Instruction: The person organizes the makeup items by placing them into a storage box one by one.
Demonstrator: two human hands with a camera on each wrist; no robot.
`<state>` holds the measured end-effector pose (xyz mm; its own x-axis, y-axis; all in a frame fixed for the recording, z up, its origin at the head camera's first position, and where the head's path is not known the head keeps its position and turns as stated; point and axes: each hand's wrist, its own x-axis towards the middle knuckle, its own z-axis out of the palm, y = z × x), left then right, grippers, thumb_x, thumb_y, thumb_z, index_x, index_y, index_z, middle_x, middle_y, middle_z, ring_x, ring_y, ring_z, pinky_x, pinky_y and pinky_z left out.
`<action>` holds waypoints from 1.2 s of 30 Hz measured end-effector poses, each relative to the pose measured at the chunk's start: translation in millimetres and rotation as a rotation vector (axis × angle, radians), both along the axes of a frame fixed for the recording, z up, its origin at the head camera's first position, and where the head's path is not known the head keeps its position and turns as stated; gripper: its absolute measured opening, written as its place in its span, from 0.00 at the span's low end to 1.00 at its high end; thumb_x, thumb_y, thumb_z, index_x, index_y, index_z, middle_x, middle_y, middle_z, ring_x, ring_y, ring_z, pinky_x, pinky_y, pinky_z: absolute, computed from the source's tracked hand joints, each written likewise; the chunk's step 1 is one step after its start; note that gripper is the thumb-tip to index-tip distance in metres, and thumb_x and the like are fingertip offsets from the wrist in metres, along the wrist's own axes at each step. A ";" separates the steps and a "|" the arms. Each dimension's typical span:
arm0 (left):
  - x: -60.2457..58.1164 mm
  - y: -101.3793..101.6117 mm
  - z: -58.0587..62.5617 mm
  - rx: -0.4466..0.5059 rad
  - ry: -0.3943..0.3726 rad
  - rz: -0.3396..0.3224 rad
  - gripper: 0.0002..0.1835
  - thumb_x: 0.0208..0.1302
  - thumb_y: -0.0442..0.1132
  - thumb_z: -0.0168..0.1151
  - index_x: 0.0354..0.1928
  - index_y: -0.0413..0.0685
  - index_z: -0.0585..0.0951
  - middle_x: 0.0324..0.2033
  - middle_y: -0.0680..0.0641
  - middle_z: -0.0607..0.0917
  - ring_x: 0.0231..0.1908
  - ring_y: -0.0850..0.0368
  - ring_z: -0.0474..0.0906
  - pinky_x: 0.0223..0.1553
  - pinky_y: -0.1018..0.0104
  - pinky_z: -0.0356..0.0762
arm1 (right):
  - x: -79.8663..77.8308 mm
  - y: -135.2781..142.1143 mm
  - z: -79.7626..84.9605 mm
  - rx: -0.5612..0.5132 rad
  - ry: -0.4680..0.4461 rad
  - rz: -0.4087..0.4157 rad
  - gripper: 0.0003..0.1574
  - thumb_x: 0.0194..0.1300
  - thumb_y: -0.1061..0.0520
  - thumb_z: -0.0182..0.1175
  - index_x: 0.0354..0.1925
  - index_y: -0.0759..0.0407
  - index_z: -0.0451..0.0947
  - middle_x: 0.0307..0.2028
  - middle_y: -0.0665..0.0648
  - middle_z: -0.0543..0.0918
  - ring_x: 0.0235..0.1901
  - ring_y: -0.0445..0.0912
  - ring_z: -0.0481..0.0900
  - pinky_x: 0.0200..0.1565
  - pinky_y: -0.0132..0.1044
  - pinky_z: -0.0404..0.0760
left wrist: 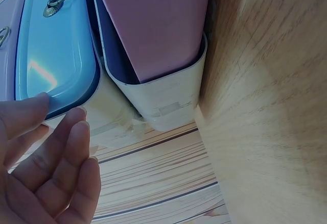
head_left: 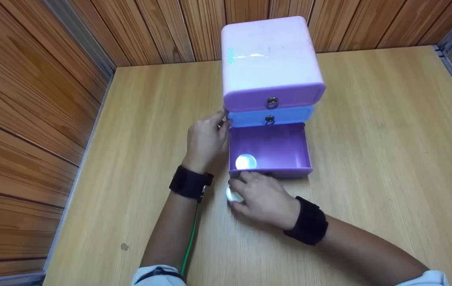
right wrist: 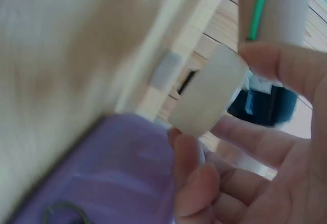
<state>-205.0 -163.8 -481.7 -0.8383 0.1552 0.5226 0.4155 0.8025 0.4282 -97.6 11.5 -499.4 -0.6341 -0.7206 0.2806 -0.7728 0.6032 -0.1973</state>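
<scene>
A small white, thick round disc [right wrist: 209,91] is pinched between the thumb and fingers of my right hand [head_left: 263,196], just in front of the pulled-out bottom purple drawer [head_left: 275,143]. A second bright white round piece [head_left: 246,161] lies inside that drawer, near its front left corner. My left hand [head_left: 206,137] is at the left side of the drawer unit [head_left: 271,59]. In the left wrist view its thumb touches the lower edge of the blue drawer [left wrist: 61,55], and the other fingers are loosely bent beside the casing.
The unit has a pale pink top and a purple top drawer [head_left: 249,99] with a ring pull. It stands on a wooden table [head_left: 377,159] near the plank wall [head_left: 202,28]. A green cable [head_left: 190,242] runs along the left forearm.
</scene>
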 end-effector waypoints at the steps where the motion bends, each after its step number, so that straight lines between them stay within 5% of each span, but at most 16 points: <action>1: -0.1 0.1 0.2 0.001 0.002 -0.002 0.13 0.67 0.42 0.63 0.49 0.45 0.85 0.28 0.48 0.87 0.25 0.57 0.82 0.21 0.63 0.78 | -1.7 1.6 3.7 -0.016 0.002 -0.011 0.25 0.59 0.44 0.65 0.48 0.59 0.81 0.33 0.54 0.78 0.28 0.46 0.75 0.24 0.36 0.79; 9: -1.0 0.5 1.4 -0.005 0.011 0.005 0.13 0.67 0.43 0.64 0.49 0.45 0.86 0.29 0.48 0.88 0.26 0.57 0.83 0.21 0.63 0.79 | -28.8 22.5 25.8 -0.112 -0.053 -0.159 0.27 0.62 0.45 0.64 0.54 0.60 0.79 0.35 0.54 0.79 0.29 0.45 0.75 0.24 0.33 0.77; 16: -1.6 1.3 1.4 -0.004 -0.031 0.006 0.16 0.67 0.43 0.64 0.54 0.45 0.84 0.33 0.46 0.88 0.26 0.57 0.84 0.20 0.65 0.78 | -62.1 47.4 20.6 -0.079 -0.158 -0.327 0.30 0.64 0.42 0.61 0.57 0.59 0.79 0.30 0.55 0.77 0.28 0.48 0.73 0.28 0.41 0.75; 26: -2.1 2.1 1.6 0.010 -0.043 -0.009 0.17 0.67 0.42 0.64 0.55 0.45 0.83 0.35 0.45 0.88 0.26 0.58 0.83 0.20 0.68 0.77 | -79.4 63.4 6.5 0.037 -0.381 -0.435 0.22 0.59 0.42 0.62 0.43 0.57 0.81 0.33 0.55 0.82 0.34 0.52 0.78 0.35 0.50 0.78; 36: -0.9 0.3 -1.3 0.013 -0.019 0.001 0.17 0.66 0.42 0.65 0.53 0.44 0.83 0.33 0.46 0.88 0.27 0.59 0.84 0.23 0.68 0.79 | -88.8 58.9 8.0 0.170 -0.529 -0.505 0.26 0.54 0.34 0.65 0.24 0.55 0.74 0.21 0.53 0.75 0.24 0.51 0.73 0.23 0.42 0.71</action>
